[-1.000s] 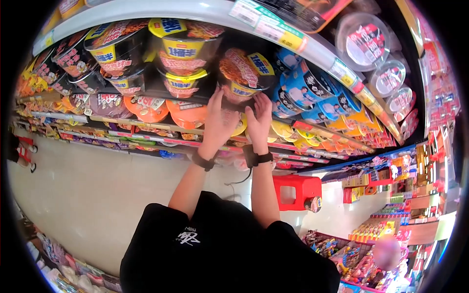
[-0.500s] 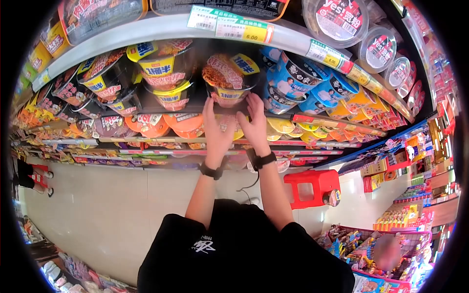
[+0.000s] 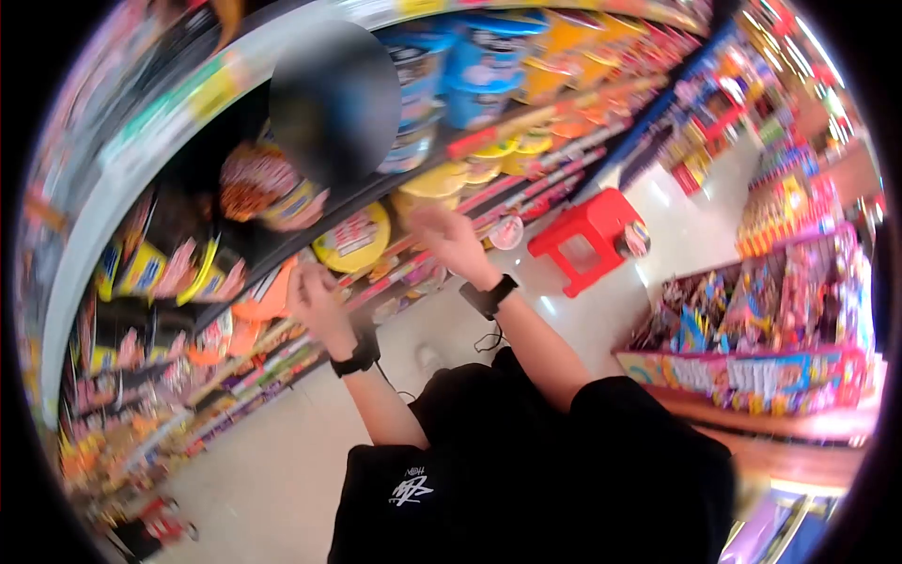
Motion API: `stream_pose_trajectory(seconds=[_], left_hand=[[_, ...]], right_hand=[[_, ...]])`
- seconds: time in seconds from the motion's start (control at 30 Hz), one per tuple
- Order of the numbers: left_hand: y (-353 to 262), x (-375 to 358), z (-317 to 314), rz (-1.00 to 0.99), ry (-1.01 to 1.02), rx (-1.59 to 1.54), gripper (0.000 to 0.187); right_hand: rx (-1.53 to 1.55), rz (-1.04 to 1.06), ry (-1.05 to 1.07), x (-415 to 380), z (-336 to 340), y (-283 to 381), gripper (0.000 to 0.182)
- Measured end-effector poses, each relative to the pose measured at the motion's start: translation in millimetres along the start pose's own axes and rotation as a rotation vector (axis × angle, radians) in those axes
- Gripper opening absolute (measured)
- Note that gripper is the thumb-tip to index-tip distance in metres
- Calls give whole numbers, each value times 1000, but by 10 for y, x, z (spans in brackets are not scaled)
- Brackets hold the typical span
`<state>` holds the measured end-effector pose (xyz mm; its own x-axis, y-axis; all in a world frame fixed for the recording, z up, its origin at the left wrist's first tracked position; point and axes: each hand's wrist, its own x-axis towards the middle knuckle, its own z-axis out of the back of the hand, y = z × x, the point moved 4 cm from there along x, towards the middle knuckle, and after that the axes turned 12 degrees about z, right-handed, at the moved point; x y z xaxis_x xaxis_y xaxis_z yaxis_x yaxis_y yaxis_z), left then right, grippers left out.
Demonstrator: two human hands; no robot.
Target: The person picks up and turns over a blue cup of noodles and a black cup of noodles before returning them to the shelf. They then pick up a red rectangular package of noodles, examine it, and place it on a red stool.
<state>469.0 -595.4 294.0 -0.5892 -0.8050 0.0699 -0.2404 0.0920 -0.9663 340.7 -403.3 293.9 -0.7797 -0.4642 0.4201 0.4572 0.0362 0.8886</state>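
A black instant noodle bowl (image 3: 270, 188) with a picture of noodles on its lid stands on the shelf ahead, apart from both hands. My left hand (image 3: 321, 305) is in front of the shelf, below that bowl, with nothing in it and its fingers loosely bent. Farther right, my right hand (image 3: 453, 244) is empty too, fingers extended, near the yellow-lidded bowls of the lower shelf. Between the hands shows a round yellow lid (image 3: 354, 237). Both wrists wear black bands. Motion smears the fingers slightly.
Blue noodle tubs (image 3: 481, 75) are stacked right of the bowl; black and yellow bowls (image 3: 150, 268) stand to its left. A red stool (image 3: 587, 240) with a small tub on it is on the floor. A snack bin (image 3: 752, 329) stands at right. A grey blur covers part of the shelf.
My hands have come off the black noodle bowl and drawn back, spreading apart. The bowl stays on the shelf. The view has turned to the right and tilted.
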Motion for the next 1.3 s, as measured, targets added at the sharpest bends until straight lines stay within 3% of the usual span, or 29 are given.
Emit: stream_pose_trajectory(seconds=[0.13,0.2,0.27,0.3,0.37,0.5,0.57,0.7,0.8,0.83,0.97,1.1,1.3], left_hand=[[29,-287,-303,57,86,124,24],[460,-280,-153,96,59,165,23],[517,-453,-160,144,109,207,20],[542,-524,-110,145,101,263,19],[815,-619,31,128,138,263,19],[1009,-792,-81,173,170,417,21],[947,-990,-500,128,130,392,26],[1293,-1401,-1424,286,263,310,22],[1530,-1823,-2095,372,469,293,18],[1645,-1906,-2260,384,571,288,18],[1767,-2209,-2775,455,681,329,18],[1865,-2292,-3159,560,665,332,17],[2505,-2240,-3930,660,730,366,17]], right_hand=[[-19,-196,-60,-235,359,-418,22],[30,-296,-110,-330,626,-599,22],[139,-433,-153,-424,905,-665,21],[168,-412,-139,-463,1021,-918,29],[222,-156,-265,-533,1391,-1104,28],[290,-253,-542,-771,2372,-1024,20],[359,-280,-671,-986,2806,-1197,17],[330,-311,-902,-1463,3593,-1317,18],[331,-349,-918,-1772,4005,-1298,24],[317,-453,-932,-1856,4137,-1299,25],[335,-414,-1025,-2207,4647,-1410,21],[355,-455,-1178,-2556,5024,-1604,18],[171,-511,-1185,-2768,5676,-2189,19]])
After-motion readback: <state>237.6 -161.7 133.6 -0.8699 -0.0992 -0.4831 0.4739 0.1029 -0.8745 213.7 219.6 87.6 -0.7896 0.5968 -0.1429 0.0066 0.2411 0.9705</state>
